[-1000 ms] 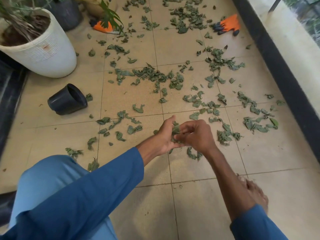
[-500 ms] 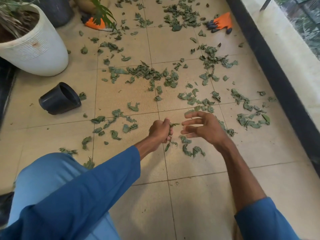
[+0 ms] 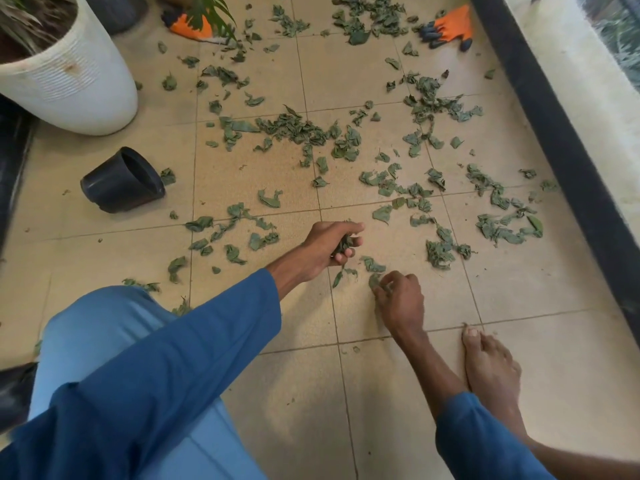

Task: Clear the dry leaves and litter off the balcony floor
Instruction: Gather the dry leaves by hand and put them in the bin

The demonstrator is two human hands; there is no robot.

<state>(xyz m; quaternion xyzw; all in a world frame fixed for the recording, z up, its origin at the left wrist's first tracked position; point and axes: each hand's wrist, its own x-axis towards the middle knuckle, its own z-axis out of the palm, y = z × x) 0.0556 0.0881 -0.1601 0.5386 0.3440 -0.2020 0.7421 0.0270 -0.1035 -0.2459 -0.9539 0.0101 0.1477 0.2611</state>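
dry leaves (image 3: 294, 128) all over the tiled floor (image 3: 398, 393): thickest band runs across the middle, more clusters at the far end and along the right side by the black kerb (image 3: 554, 133), thinner scatter left of centre. left hand (image 3: 329, 245) hangs just above the floor near frame centre, fingers curled tight round a clump (image 3: 344, 244) of crumpled leaves, thumb lying over the top, bits poking out between the fingers. right hand (image 3: 401, 299) is lower and just right of it, down at the floor, fingertips bunched and pinching a small leaf (image 3: 374, 281) that lies on the tile; two or three loose leaves lie just beside it, between the two hands. hands near each other, not touching. tiles nearest the camera carry only a few crumbs. bare foot (image 3: 488, 365) flat on the floor right of the right forearm, toes pointing away. left arm in a dark blue sleeve (image 3: 173, 375), light blue trouser knee (image 3: 97, 334) under it at lower left. black pot (image 3: 121, 181) lies on its side at left, mouth facing up and right, one leaf just beside its rim. white planter (image 3: 69, 74) upright at top left with soil and plant stalks in it. orange glove (image 3: 450, 26) with dark fingers lies at top right near the kerb, second orange glove (image 3: 194, 27) at top centre-left, partly behind a green frond
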